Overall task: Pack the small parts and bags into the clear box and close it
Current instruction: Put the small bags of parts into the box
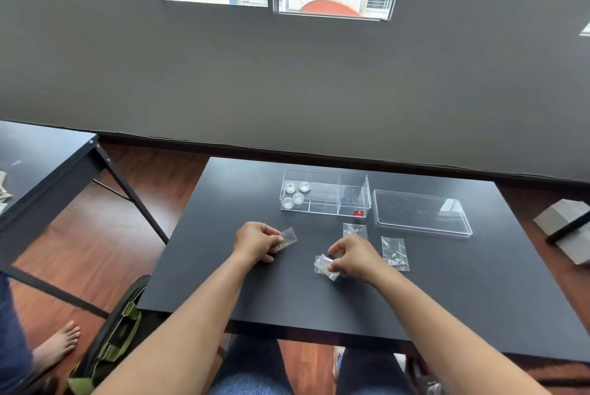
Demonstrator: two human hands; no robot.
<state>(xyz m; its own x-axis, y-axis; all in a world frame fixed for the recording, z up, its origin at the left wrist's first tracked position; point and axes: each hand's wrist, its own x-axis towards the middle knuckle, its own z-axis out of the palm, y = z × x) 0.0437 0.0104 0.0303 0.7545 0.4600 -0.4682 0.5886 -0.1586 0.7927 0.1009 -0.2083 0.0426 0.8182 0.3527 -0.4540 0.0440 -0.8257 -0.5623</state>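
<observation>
A clear box [325,206] with three compartments stands open at the back of the black table [223,267]. Several small round clear pots [295,193] sit in its left compartment. Its clear lid [421,212] lies flat to the right of it. My left hand [257,243] pinches a small clear bag [289,237] just above the table. My right hand [354,255] grips a crumpled clear bag [324,265] near the table's middle. Two more small bags lie flat: one [354,230] behind my right hand, one with white parts [395,254] to its right.
A second black table [38,164] stands to the left, with wooden floor between. A grey block [565,222] rests at the right edge. Another person's bare foot [56,345] and a green bag [111,340] are on the floor at lower left.
</observation>
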